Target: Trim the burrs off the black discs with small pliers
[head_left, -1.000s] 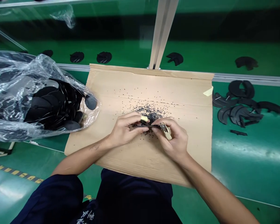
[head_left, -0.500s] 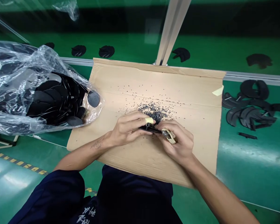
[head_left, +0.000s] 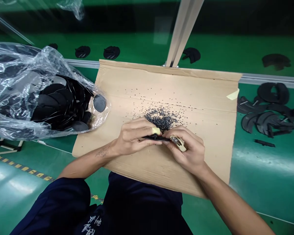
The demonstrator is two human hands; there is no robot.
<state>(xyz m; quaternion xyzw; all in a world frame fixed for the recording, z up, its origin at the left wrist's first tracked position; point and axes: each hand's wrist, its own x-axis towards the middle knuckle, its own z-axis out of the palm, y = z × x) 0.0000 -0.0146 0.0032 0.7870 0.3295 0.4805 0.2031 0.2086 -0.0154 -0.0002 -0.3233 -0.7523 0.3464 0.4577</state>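
My left hand [head_left: 134, 136] is closed on a thin black plastic disc [head_left: 153, 137], seen nearly edge-on, with a small raised part on top. Pale yellow tape is wrapped round one of its fingertips. My right hand [head_left: 187, 148] grips a small hand tool [head_left: 178, 142] with a cream handle and a shiny metal part; its kind is hard to make out, and its working end is hidden by the fingers against the disc's right edge. Just beyond both hands lies a pile of tiny black bits [head_left: 163, 120], scattered over a cardboard sheet [head_left: 127, 75].
On the left, a clear plastic bag [head_left: 47, 58] holds many black discs, with one dark grey disc [head_left: 99, 103] at its mouth. Curved black parts [head_left: 271, 122] lie stacked on the green table at right, near a short black strip [head_left: 264, 143]. A metal post [head_left: 183, 32] rises behind the cardboard.
The disc has tilted flatter, more edge-on, between my hands. Both hands keep their hold, and the view has shifted slightly.
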